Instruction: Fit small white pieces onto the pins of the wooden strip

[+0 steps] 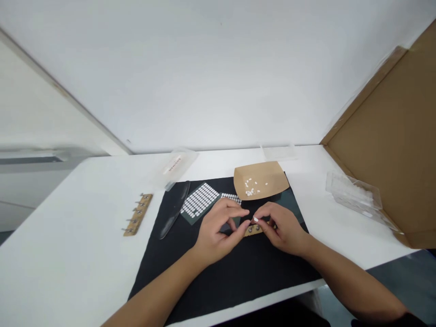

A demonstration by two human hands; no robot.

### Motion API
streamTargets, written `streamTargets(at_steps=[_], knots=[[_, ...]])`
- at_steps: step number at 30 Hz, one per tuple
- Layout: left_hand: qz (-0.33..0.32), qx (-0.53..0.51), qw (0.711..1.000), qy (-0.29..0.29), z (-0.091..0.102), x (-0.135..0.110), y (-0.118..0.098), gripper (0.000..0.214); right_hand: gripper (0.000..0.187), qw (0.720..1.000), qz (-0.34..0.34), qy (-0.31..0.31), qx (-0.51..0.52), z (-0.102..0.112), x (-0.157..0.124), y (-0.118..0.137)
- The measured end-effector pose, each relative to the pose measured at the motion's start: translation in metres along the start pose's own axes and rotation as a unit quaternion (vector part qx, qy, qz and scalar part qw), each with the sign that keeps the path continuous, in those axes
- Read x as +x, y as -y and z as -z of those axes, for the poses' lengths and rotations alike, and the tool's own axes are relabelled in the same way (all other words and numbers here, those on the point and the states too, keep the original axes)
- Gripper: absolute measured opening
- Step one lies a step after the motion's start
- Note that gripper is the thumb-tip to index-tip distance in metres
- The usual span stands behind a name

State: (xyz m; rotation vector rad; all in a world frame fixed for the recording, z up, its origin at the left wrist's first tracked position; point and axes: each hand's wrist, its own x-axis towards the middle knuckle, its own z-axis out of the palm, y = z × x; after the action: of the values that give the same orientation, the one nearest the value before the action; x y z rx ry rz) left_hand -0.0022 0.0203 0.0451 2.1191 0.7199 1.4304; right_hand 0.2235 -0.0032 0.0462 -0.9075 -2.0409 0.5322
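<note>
Between the thumb and forefinger of my right hand (284,230) is a small white oval piece (255,219). My left hand (218,229) is close by on the left, thumb and forefinger apart with nothing visible between them. Just beneath the fingers of both hands lies a wooden strip with metal fittings (254,230), partly hidden by them. Behind my left hand, a dark green sheet (192,219) carries rows of white oval pieces. A second sheet with similar pieces (231,197) is partly covered by that hand.
A brown paper tray (269,181) with loose white pieces stands behind my hands on the black mat (204,281). A dark curved object (175,211) lies at left, near another wooden strip (138,214). Clear plastic boxes (354,190) sit right, beside a cardboard panel (388,145).
</note>
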Motion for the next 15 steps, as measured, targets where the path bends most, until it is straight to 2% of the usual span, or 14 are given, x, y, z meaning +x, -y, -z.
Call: streamTargets(at_steps=[5,11,15], knots=[[-0.034,0.008,0.999,0.029,-0.0005,0.0023,-0.0044,0.025,0.005,1.000,0.018,0.002,-0.015,0.0000,0.0021,0.0002],[-0.037,0.014,0.999,0.035,-0.0001,0.0032,-0.0020,0.025,0.007,1.000,0.022,0.009,-0.002,0.0015,0.0018,0.0000],[-0.067,0.043,0.996,0.035,0.0021,0.0061,-0.0030,0.021,0.010,0.998,-0.049,0.034,0.032,0.0032,0.0007,0.0066]])
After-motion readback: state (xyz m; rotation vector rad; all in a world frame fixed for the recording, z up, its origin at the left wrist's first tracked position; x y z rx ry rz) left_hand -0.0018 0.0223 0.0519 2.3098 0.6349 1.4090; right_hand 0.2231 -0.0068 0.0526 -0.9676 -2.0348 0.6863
